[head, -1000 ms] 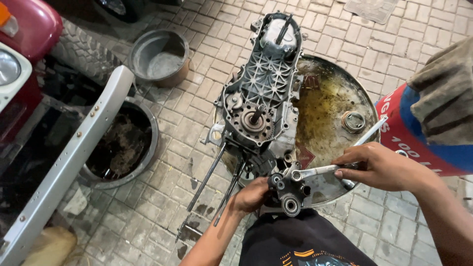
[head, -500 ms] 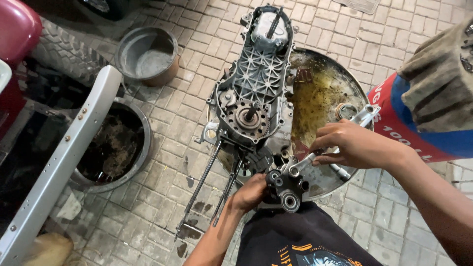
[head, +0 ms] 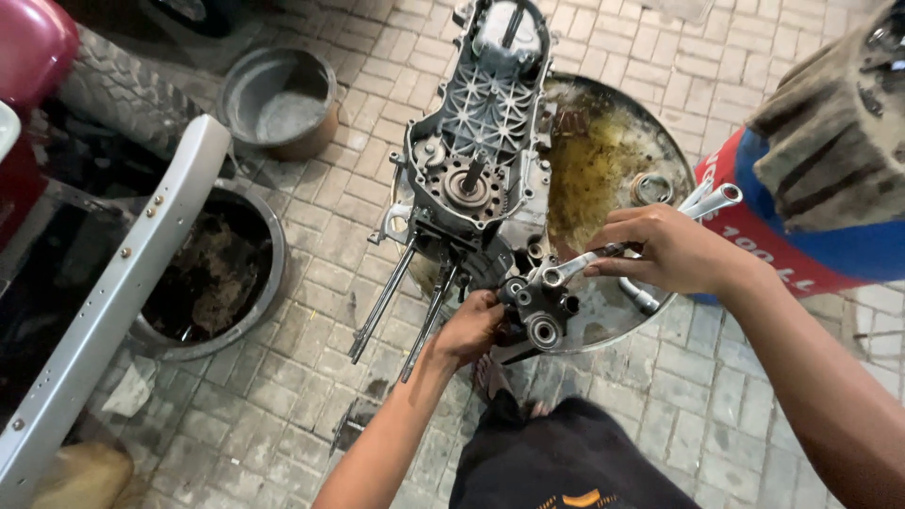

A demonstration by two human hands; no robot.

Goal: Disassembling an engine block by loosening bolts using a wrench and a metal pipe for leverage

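Right hand [head: 674, 250] fingers curled tight round wrench [head: 603, 254], ring end on bolt at engine case [head: 481, 160] lower end. Left hand [head: 468, 330] fingers wrapped on case's bottom edge, steadying. Case lies across oily round tray [head: 603, 170] on paving. Gray basin [head: 273, 99] near top-left.

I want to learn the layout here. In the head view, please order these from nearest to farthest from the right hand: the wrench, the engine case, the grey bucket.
From the right hand:
1. wrench, held in it.
2. engine case, to its left, over the oily pan.
3. grey bucket, far upper left on the paving.
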